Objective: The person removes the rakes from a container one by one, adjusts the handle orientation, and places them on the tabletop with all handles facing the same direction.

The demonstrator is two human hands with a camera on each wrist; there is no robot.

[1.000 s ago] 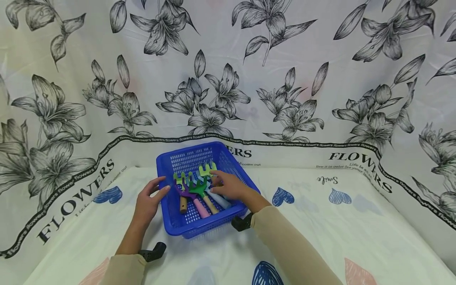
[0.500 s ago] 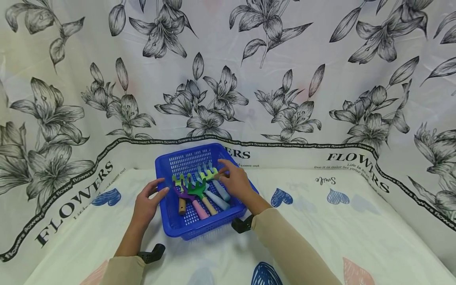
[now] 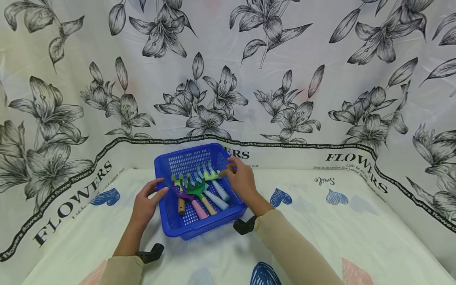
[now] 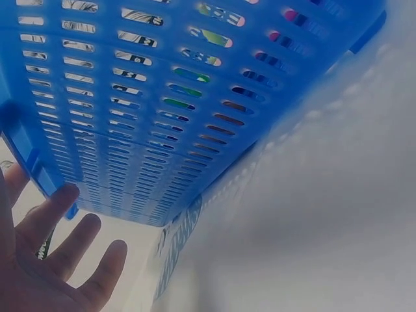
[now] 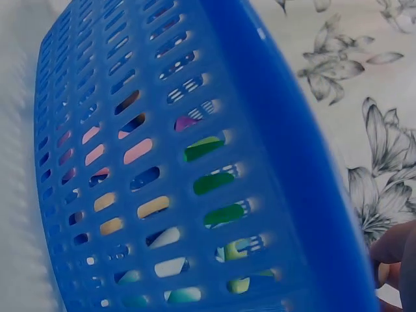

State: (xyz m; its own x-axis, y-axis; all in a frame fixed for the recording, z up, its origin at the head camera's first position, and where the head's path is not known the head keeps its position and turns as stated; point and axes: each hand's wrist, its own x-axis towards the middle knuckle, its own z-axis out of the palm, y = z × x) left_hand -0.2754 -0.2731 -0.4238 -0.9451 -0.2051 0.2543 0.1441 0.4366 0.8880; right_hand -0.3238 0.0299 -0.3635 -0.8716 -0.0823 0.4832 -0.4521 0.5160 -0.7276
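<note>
A blue plastic basket holds several small hand rakes. My right hand pinches a yellow-green hand rake over the basket's right side, its tines pointing left. In the right wrist view, fingertips show just beyond the basket rim, with a bit of tan handle between them. My left hand is at the left rim, fingers spread and loosely bent. Inside lie a green rake, a purple rake with pink handle, light blue rakes and another yellow-green rake.
A white cloth with printed hearts covers the table. Behind it hangs a flower-printed curtain. Black wrist mounts sit on both forearms, the right one close to the basket's front right corner.
My right hand has moved right and slightly up with the yellow-green rake, uncovering the light blue handles. The rake has tipped so its handle points right. The left hand stays at the rim.
</note>
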